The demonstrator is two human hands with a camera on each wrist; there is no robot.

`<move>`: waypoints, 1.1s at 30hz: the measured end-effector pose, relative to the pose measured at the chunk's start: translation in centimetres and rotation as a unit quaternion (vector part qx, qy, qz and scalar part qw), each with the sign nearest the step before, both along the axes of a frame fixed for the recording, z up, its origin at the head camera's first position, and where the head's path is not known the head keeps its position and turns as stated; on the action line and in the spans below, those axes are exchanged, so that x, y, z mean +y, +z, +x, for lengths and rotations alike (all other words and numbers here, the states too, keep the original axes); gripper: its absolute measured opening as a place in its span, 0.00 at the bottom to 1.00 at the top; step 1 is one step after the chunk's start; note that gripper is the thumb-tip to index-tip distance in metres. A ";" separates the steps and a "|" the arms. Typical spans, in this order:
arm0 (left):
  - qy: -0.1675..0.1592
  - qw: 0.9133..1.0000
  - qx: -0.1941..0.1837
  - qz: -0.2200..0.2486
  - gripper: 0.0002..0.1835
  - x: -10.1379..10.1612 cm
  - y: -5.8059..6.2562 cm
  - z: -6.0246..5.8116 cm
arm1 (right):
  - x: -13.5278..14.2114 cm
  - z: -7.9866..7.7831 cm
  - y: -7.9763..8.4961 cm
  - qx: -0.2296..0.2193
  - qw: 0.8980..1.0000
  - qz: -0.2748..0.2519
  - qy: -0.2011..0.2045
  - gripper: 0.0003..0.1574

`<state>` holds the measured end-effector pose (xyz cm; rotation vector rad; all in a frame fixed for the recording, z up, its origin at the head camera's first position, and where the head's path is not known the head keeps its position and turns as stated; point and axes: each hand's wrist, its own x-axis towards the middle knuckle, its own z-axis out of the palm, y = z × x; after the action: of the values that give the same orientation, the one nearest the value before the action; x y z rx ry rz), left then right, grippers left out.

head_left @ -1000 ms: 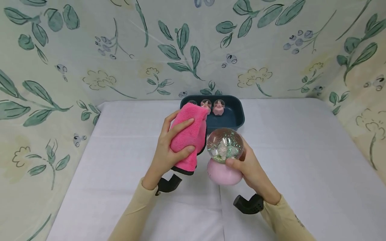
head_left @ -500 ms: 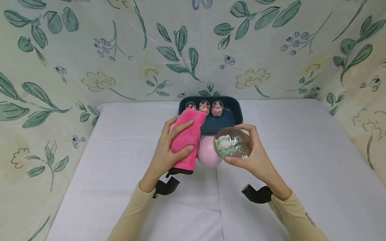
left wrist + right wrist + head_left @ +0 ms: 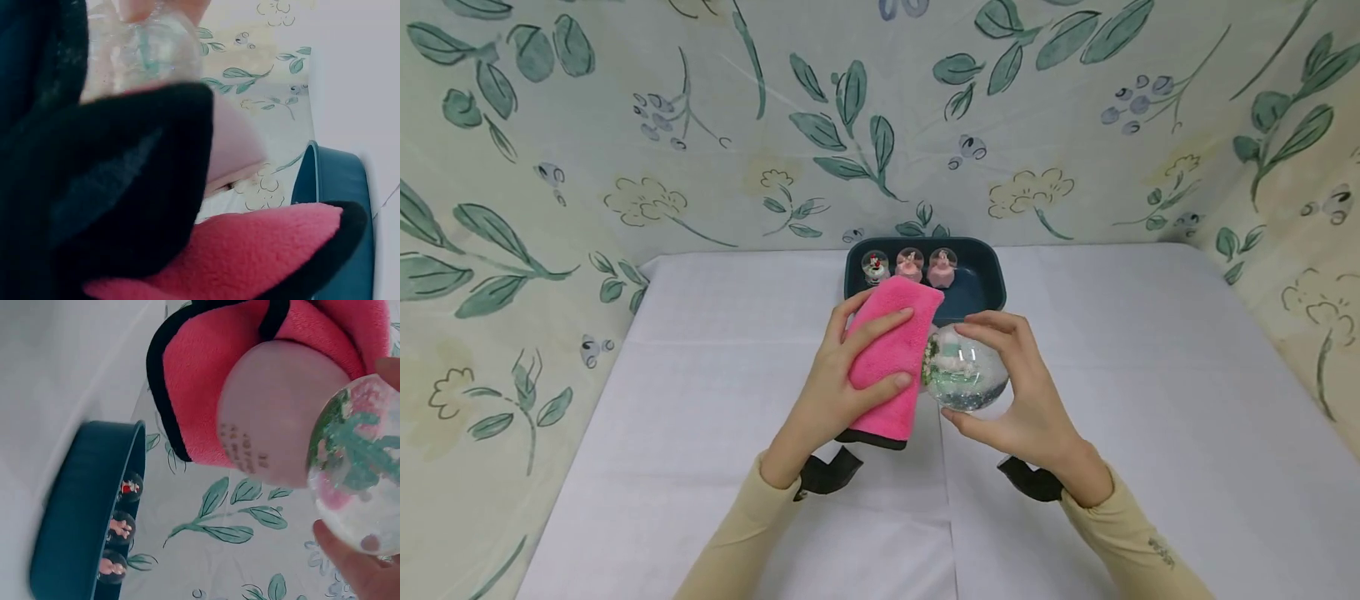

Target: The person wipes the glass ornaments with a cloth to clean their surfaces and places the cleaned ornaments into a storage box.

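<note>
In the head view my left hand (image 3: 827, 387) grips a folded pink cloth (image 3: 886, 358) with black edging. My right hand (image 3: 1037, 408) holds a large snow globe (image 3: 964, 373) by its clear sphere, thumb below and fingers above. The globe lies tipped on its side, its base toward the cloth. From the right wrist the pale pink base (image 3: 275, 406) shows, with small lettering on it and the cloth wrapped against its end. Cloth folds (image 3: 262, 250) hide much of the left wrist view; part of the base (image 3: 234, 140) appears behind them.
Behind the hands, a dark blue tray (image 3: 977, 292) stands on the white-covered table (image 3: 700, 375). Inside it are a small globe with a red figure (image 3: 876, 267) and two small pink-based globes (image 3: 910, 265). A leaf-patterned backdrop (image 3: 700, 150) rises behind and at the sides.
The large globe has gone from upright to lying sideways, its base now against the cloth. My right hand has shifted its hold onto the sphere. The left hand and cloth have moved slightly right.
</note>
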<state>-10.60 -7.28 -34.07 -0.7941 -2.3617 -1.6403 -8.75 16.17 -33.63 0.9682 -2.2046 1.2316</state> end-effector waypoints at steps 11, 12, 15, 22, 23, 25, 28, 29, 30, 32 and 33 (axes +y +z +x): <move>-0.034 0.999 -0.008 0.024 0.32 0.3 0.2 -0.2 | -0.3 -0.3 0.0 0.144 0.989 0.002 0.036 0.37; -0.036 0.999 -0.001 0.026 0.32 0.4 0.1 -0.2 | -0.3 -0.4 -0.1 0.137 0.990 -0.012 0.031 0.38; -0.035 0.999 0.021 0.022 0.31 0.8 0.0 -0.2 | -0.5 -0.6 -0.6 0.102 0.993 -0.057 0.023 0.45; -0.009 0.996 0.091 -0.019 0.31 1.7 0.0 0.4 | -1.0 0.0 -1.6 -0.060 0.976 -0.208 0.018 0.49; -0.001 0.994 0.108 -0.034 0.31 1.9 0.0 0.5 | -1.2 0.2 -1.6 -0.100 0.967 -0.234 0.006 0.47; 0.019 0.988 0.139 -0.063 0.31 2.3 0.1 0.8 | -1.7 0.5 -1.5 -0.189 0.938 -0.291 -0.015 0.42; 0.041 0.983 0.153 -0.088 0.32 2.6 0.0 1.1 | -2.2 0.8 -1.1 -0.298 0.893 -0.332 -0.051 0.38; 0.043 0.984 0.148 -0.086 0.32 2.6 -0.1 1.1 | -2.3 0.9 -1.0 -0.322 0.886 -0.331 -0.056 0.37; 0.042 0.986 0.141 -0.080 0.32 2.5 -0.2 1.1 | -2.3 0.9 -0.9 -0.339 0.882 -0.323 -0.052 0.38; 0.034 0.990 0.126 -0.059 0.32 2.3 -0.3 0.9 | -2.1 0.9 -0.6 -0.348 0.896 -0.272 -0.041 0.44; 0.029 0.991 0.119 -0.046 0.32 2.0 -0.3 0.8 | -1.9 1.0 -0.5 -0.342 0.908 -0.239 -0.027 0.48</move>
<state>-9.83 -5.24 -34.33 -0.8766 -2.2809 -1.3408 -7.78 14.30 -34.18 0.2857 -2.1706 2.1947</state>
